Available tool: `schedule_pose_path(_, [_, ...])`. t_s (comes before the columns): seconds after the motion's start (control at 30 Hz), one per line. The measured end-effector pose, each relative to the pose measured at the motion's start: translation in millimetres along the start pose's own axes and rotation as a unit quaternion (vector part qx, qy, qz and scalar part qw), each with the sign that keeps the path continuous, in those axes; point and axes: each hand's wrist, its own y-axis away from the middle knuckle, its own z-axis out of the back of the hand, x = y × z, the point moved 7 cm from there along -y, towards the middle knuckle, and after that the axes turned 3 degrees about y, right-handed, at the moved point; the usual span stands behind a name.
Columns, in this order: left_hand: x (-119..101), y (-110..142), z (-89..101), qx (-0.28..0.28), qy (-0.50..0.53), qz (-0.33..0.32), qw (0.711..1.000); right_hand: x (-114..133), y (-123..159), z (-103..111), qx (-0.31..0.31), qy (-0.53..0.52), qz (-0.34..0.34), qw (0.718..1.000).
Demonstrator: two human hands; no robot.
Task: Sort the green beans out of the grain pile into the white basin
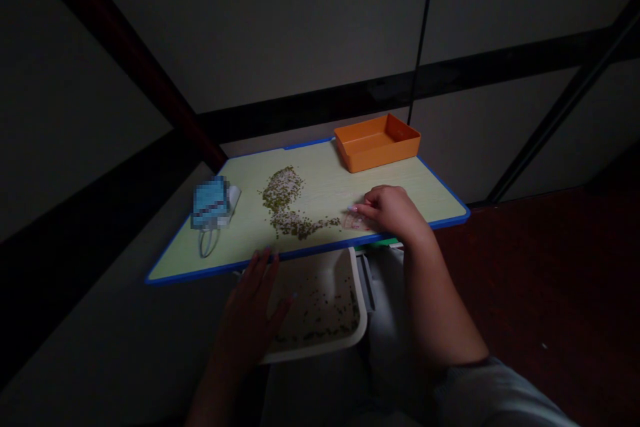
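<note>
My right hand is closed, thumb and fingertips pinched on a thin clear piece with pinkish marks that lies against the table top. To its left, small greenish-brown and pale bits, like seeds or grains, form a loose pile with a second band trailing toward the clear piece. My left hand has its fingers stretched and spread over the left side of a whitish tray below the table's front edge. Dark bits lie scattered inside that tray. Whether the left hand bears on its rim is too dim to tell.
The pale yellow table has a blue edge. An orange open box stands at its back right. On the left lie a blurred blue packet and a looped cord. Dark panels rise behind.
</note>
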Motion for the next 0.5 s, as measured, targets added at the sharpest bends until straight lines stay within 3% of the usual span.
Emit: schedule_pose_path(0.5, [1.4,0.1,-0.9,-0.003,0.011,-0.001,1.000,15.4,-5.1,-11.8,0.016,0.065,0.009,0.998])
